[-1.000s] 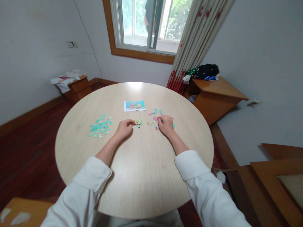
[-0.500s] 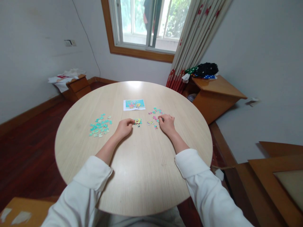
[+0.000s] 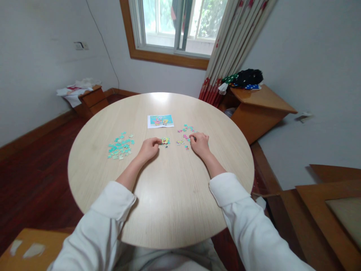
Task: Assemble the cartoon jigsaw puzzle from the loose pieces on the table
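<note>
My left hand is closed, its thumb and forefinger at the left edge of a small cluster of joined jigsaw pieces with a yellow cartoon figure. To the right, my right hand has its fingers curled into a pinch beside loose pink, teal and yellow jigsaw pieces. Whatever its fingertips hold is hidden. Behind the cluster lies a printed picture sheet showing a pink and a yellow figure on teal. A pile of mostly teal jigsaw pieces is spread left of my left hand.
Everything lies on a round pale wooden table. Beyond it are a window and a curtain. A wooden cabinet with cloths on it stands at the right. Wooden furniture is close by my right arm.
The view has tilted slightly, so the table sits a little higher in the picture. Both hands stay at about the same spots beside the pieces.
</note>
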`<state>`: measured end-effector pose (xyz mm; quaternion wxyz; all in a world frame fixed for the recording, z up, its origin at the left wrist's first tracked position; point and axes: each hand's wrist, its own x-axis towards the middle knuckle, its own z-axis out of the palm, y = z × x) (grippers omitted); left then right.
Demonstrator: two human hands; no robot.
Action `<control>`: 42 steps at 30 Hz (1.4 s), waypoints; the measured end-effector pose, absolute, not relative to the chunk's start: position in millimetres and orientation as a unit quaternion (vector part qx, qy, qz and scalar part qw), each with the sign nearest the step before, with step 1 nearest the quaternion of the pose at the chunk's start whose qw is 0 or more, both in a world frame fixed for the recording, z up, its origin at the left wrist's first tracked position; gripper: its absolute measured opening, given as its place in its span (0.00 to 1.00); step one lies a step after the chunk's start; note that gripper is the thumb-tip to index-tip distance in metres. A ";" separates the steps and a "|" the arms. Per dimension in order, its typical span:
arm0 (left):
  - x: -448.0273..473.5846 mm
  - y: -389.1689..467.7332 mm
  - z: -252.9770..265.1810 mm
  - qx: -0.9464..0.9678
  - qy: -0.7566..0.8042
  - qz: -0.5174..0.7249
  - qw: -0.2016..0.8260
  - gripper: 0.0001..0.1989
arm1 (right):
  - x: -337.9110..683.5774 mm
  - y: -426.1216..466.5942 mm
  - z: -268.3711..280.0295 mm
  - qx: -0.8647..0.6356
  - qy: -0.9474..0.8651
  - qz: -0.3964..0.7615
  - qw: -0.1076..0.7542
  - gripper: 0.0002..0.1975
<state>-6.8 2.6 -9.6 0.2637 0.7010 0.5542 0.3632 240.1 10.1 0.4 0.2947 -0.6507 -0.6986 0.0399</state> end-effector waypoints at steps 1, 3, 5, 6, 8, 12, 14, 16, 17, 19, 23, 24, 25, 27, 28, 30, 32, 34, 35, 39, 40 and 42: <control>-6.8 2.2 -8.9 0.702 0.554 0.362 0.261 0.18 | 239.9 9.6 1.2 -0.651 -0.699 0.041 0.294 0.13; -6.8 1.6 -7.8 0.705 0.553 0.360 0.260 0.18 | 239.6 9.2 2.0 -0.651 -0.699 0.042 0.293 0.13; -7.0 1.3 -7.5 0.706 0.550 0.361 0.262 0.18 | 239.8 9.3 1.8 -0.650 -0.699 0.040 0.295 0.13; -7.1 1.3 -7.6 0.706 0.550 0.360 0.262 0.18 | 239.9 9.6 1.5 -0.650 -0.699 0.039 0.296 0.13; -7.2 1.6 -8.5 0.706 0.550 0.360 0.263 0.17 | 240.4 10.3 0.4 -0.648 -0.700 0.038 0.298 0.13; -7.1 3.3 -11.8 0.702 0.547 0.368 0.270 0.17 | 240.9 11.3 -0.5 -0.646 -0.702 0.038 0.297 0.13; -6.8 4.1 -13.1 0.699 0.547 0.372 0.273 0.17 | 240.7 11.1 -0.2 -0.646 -0.703 0.037 0.295 0.13; -6.8 4.3 -13.4 0.699 0.547 0.372 0.273 0.17 | 240.5 10.8 0.1 -0.645 -0.704 0.035 0.294 0.13; -6.8 4.2 -13.1 0.699 0.547 0.371 0.272 0.17 | 240.5 10.8 0.1 -0.645 -0.705 0.035 0.294 0.13; -6.9 3.5 -11.7 0.700 0.547 0.369 0.272 0.17 | 240.4 11.0 -0.3 -0.646 -0.704 0.035 0.293 0.13; -6.9 2.2 -8.5 0.705 0.545 0.364 0.270 0.17 | 240.7 12.7 -2.3 -0.649 -0.704 0.032 0.285 0.13; -6.9 2.0 -8.1 0.707 0.545 0.362 0.269 0.17 | 240.8 13.1 -2.8 -0.650 -0.704 0.032 0.283 0.13; -6.8 1.9 -7.8 0.709 0.545 0.360 0.266 0.17 | 240.8 13.4 -3.3 -0.651 -0.705 0.032 0.279 0.13; -6.8 1.7 -7.8 0.715 0.542 0.357 0.260 0.17 | 240.9 13.8 -4.2 -0.652 -0.707 0.029 0.271 0.14; -6.8 1.6 -7.9 0.718 0.541 0.356 0.256 0.17 | 241.0 13.8 -4.7 -0.654 -0.707 0.024 0.268 0.15; -6.9 1.2 -8.3 0.724 0.536 0.355 0.249 0.17 | 241.3 14.1 -5.7 -0.661 -0.702 0.007 0.263 0.17; -7.1 0.9 -8.9 0.727 0.536 0.354 0.245 0.17 | 242.1 14.7 -7.3 -0.675 -0.690 -0.011 0.260 0.19; -7.4 1.1 -9.7 0.727 0.536 0.356 0.242 0.16 | 243.2 16.1 -9.6 -0.688 -0.679 -0.023 0.256 0.20; -7.5 1.3 -10.2 0.727 0.535 0.356 0.242 0.16 | 243.8 17.0 -10.9 -0.690 -0.677 -0.024 0.254 0.21; -7.5 2.6 -11.6 0.730 0.529 0.359 0.241 0.16 | 245.9 20.3 -15.2 -0.686 -0.685 -0.015 0.246 0.19; -7.4 2.8 -11.6 0.731 0.526 0.359 0.244 0.16 | 246.2 20.7 -15.5 -0.685 -0.687 -0.013 0.244 0.18; -7.1 3.1 -11.4 0.730 0.523 0.361 0.251 0.16 | 246.3 20.9 -15.2 -0.685 -0.688 -0.010 0.241 0.17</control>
